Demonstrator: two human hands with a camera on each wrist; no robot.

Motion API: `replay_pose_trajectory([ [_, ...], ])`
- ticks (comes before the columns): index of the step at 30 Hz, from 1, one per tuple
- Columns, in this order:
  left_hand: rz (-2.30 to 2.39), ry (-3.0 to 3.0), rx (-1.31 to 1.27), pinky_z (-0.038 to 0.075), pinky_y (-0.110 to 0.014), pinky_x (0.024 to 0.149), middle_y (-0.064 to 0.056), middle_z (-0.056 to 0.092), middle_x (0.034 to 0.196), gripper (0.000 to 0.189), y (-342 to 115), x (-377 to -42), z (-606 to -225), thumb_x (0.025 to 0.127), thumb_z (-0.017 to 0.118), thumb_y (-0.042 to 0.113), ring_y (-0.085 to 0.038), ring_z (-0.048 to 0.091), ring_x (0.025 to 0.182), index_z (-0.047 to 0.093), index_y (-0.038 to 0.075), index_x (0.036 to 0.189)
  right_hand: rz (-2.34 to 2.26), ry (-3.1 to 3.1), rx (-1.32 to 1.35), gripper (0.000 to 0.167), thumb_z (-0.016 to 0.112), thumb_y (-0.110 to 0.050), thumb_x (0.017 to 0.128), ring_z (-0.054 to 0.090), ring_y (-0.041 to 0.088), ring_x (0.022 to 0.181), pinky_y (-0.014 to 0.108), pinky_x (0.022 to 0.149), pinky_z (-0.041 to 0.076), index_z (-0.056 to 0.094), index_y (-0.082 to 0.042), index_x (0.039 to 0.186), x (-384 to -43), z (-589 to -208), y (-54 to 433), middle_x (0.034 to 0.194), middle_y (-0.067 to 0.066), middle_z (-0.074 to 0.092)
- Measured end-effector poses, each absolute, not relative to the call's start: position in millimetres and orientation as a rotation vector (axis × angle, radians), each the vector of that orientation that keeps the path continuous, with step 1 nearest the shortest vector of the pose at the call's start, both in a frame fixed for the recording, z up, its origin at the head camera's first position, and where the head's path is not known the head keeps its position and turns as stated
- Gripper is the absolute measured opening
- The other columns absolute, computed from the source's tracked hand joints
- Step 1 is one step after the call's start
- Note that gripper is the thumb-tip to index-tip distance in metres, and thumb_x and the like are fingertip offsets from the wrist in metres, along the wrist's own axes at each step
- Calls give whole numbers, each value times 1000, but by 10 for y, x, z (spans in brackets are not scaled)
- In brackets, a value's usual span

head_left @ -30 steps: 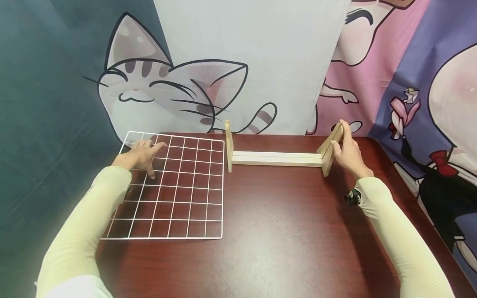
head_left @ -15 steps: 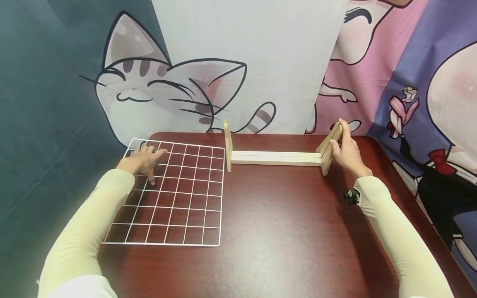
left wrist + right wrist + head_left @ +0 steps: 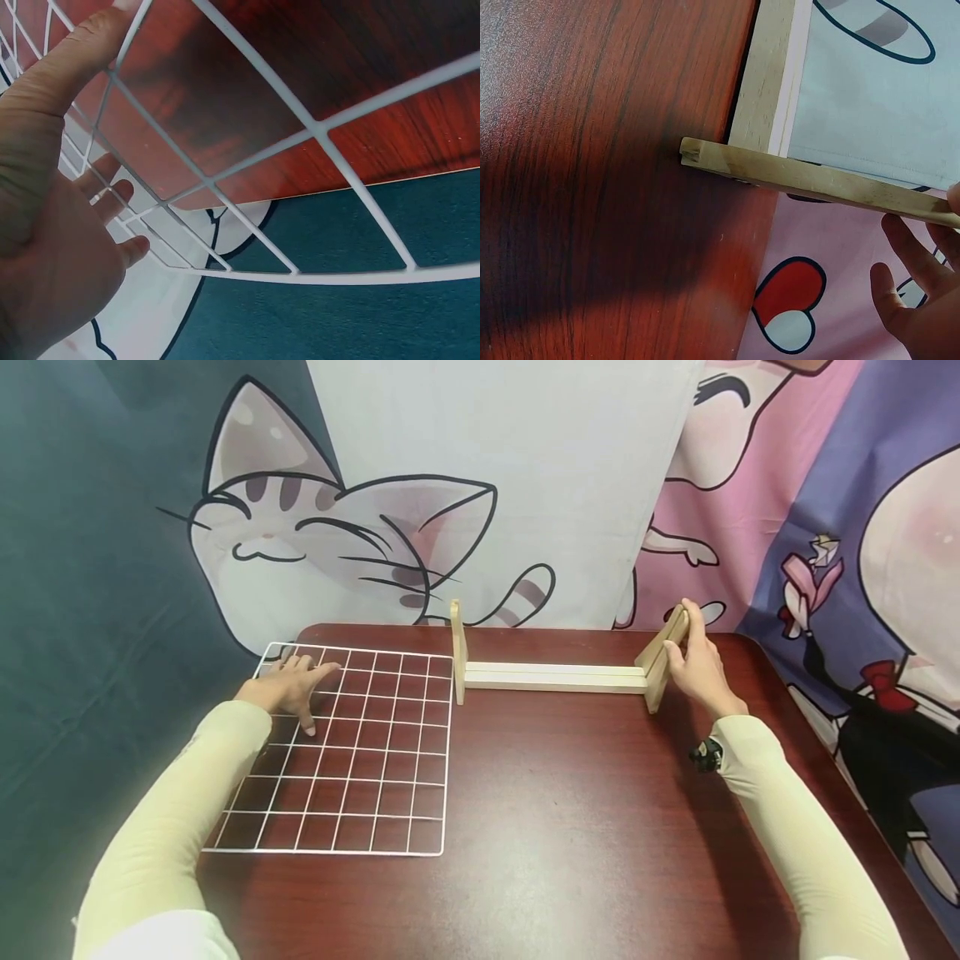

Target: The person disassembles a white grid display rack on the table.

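Observation:
At the left of the head view, my left hand [image 3: 285,685] grips a white wire grid panel [image 3: 354,748] near its far left corner, forefinger and thumb spread over the wires. The left wrist view has the thumb over a wire and the other fingertips [image 3: 135,251] curled among the wires near the edge. A pale wooden stand, two upright side pieces joined by a crossbar [image 3: 555,677], stands at the back of the table. My right hand [image 3: 701,668] pinches the top of its right side piece [image 3: 660,664], thumb inside and fingers outside.
The dark red-brown table [image 3: 555,827] lies under everything. Right behind its far edge hangs a printed cloth backdrop [image 3: 570,468] with cartoon figures. The stand's left side piece [image 3: 459,652] is right at the grid's far right corner. A small black device [image 3: 707,755] sits at the right wrist.
The grid panel has come slightly toward me and settled lower with my left hand, its far edge dropping in the view. My right hand and the stand stay put.

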State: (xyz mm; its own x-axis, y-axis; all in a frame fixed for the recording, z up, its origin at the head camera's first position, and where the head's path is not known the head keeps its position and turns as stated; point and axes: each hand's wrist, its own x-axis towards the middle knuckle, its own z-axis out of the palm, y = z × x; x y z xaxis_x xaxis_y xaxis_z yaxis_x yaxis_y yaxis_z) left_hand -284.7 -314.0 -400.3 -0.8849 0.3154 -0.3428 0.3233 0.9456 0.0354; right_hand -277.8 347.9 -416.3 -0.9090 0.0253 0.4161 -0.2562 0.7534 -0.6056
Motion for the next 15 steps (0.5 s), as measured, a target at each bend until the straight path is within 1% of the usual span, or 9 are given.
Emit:
replay_pose_trajectory([
  [2, -13, 2745, 460, 15, -77, 112, -38, 29, 149, 131, -3151, -2849, -4021, 50, 98, 36, -65, 18, 140, 25, 13, 156, 966, -2547, 179, 75, 54, -8, 97, 57, 53, 106, 69, 86, 41, 15, -28, 158, -2779, -4164, 3480, 143, 33, 48],
  [6, 3, 2733, 463, 17, -76, 112, -36, 32, 146, 131, -3168, -2863, -4075, 50, 98, 37, -59, 26, 138, 24, 14, 156, 963, -2536, 192, 74, 54, -7, 97, 55, 57, 114, 71, 88, 40, 16, -26, 158, -2777, -4158, 3475, 144, 32, 47],
  [11, -33, 2737, 480, 26, -74, 110, -33, 38, 138, 131, -3174, -2886, -4144, 50, 98, 40, -53, 37, 130, 25, 15, 156, 957, -2520, 216, 74, 55, -5, 96, 55, 58, 113, 71, 86, 40, 18, -24, 157, -2774, -4147, 3463, 142, 33, 49],
  [15, -59, 2727, 483, 30, -72, 108, -34, 39, 139, 131, -3163, -2897, -4169, 48, 98, 43, -53, 39, 130, 27, 15, 155, 952, -2514, 222, 74, 55, -4, 96, 55, 58, 114, 70, 87, 41, 19, -23, 157, -2776, -4154, 3458, 142, 33, 49],
])
